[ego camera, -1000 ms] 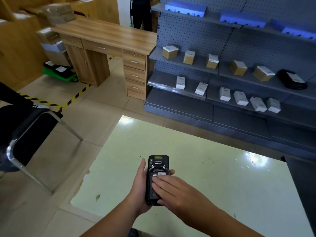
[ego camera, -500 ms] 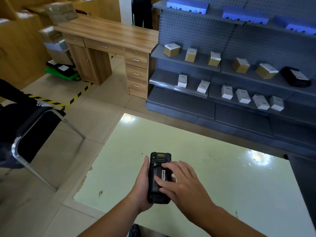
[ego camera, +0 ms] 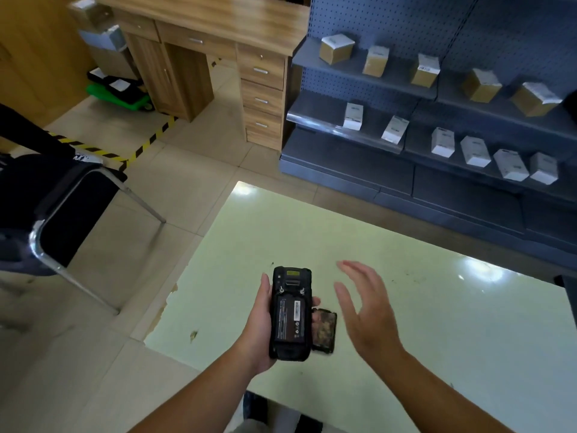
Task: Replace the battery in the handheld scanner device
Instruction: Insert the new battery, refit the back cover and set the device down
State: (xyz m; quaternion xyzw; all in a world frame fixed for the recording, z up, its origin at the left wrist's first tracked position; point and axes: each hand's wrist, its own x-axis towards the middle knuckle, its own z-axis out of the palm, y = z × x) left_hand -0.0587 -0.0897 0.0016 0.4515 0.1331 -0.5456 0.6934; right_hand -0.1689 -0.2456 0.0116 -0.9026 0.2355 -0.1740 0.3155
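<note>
My left hand (ego camera: 259,328) grips a black handheld scanner (ego camera: 291,312) from the left, back side up, above the pale green table (ego camera: 437,307). A black battery with a white label sits in the scanner's back compartment. My right hand (ego camera: 367,307) hovers to the right of the scanner, fingers spread, holding nothing. A small dark flat rectangular piece (ego camera: 324,331), perhaps another battery or a cover, lies on the table just right of the scanner, partly hidden behind it.
A black chair with metal legs (ego camera: 62,220) stands at the left. Beyond the table are a grey shelf unit (ego camera: 406,142) with several small boxes and a wooden desk (ego camera: 218,42) with drawers. Yellow-black tape marks the floor.
My right hand has lifted off the scanner's back and moved right, open. The battery is now uncovered in the compartment, and the dark flat piece has come into view on the table.
</note>
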